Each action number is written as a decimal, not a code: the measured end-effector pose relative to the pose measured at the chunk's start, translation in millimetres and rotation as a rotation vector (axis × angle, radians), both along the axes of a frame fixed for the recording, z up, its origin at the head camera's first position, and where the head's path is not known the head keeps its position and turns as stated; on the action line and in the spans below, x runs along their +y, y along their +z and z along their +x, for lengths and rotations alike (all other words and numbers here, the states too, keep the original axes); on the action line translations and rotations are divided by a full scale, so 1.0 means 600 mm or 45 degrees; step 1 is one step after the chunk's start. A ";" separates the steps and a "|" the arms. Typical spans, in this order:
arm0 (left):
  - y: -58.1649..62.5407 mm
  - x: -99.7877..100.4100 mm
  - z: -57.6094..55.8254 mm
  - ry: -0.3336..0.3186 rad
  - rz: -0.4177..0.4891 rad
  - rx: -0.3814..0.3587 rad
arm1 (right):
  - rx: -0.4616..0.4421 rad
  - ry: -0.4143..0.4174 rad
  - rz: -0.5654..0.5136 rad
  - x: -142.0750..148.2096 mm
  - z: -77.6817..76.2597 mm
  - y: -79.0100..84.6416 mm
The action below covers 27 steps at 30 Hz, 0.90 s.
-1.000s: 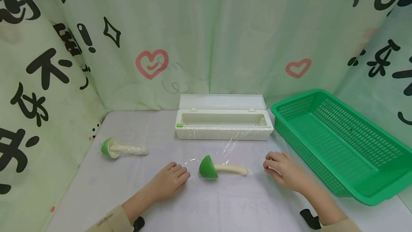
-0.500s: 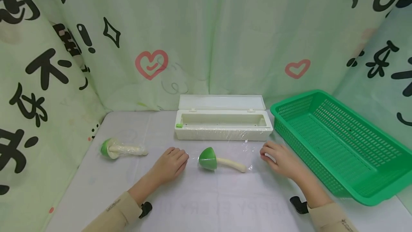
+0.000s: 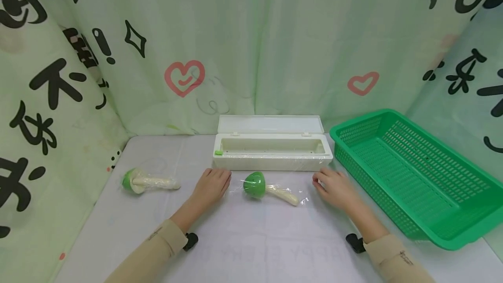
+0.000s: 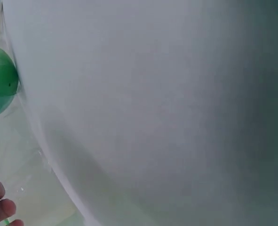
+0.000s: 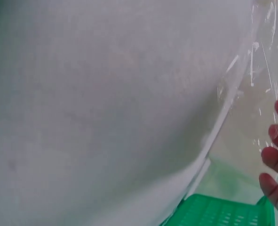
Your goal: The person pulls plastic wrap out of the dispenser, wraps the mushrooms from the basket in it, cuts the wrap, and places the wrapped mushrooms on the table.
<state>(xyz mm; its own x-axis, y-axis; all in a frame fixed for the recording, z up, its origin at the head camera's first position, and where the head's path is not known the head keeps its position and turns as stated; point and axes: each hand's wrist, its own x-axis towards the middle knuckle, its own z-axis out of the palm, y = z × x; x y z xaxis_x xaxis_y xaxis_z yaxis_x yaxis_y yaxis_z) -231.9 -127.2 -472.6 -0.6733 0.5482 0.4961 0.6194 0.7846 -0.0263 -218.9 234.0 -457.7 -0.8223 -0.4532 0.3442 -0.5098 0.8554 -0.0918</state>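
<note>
Between the hands lies a mushroom-shaped item [image 3: 254, 184] with a green cap and a pale curved stem, tilted on the white tablecloth. Clear cling film [image 5: 266, 52] covers it and stretches towards the box behind. My left hand [image 3: 212, 184] pinches the film left of the cap; its fingertips show at the lower left of the left wrist view. My right hand [image 3: 334, 188] pinches the film's right side, past the stem end. The green cap [image 4: 0, 82] appears at that view's left edge. A white cling film box [image 3: 273, 163] stands just behind, its lid raised.
A second green-and-pale mushroom shape [image 3: 151, 181], wrapped in film, lies on the left of the table. At right, a green perforated basket [image 3: 416, 226] stands close to my right forearm. A printed curtain [image 3: 298, 47] encloses the back and sides.
Both hands have moved away from me towards the box, carrying the film along. The mushroom shape has rolled and shifted back, its stem now angled towards me. The basket stays put.
</note>
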 end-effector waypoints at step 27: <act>-0.019 0.043 -0.025 0.069 -0.506 0.079 | -0.043 -0.039 0.275 -0.027 -0.009 -0.014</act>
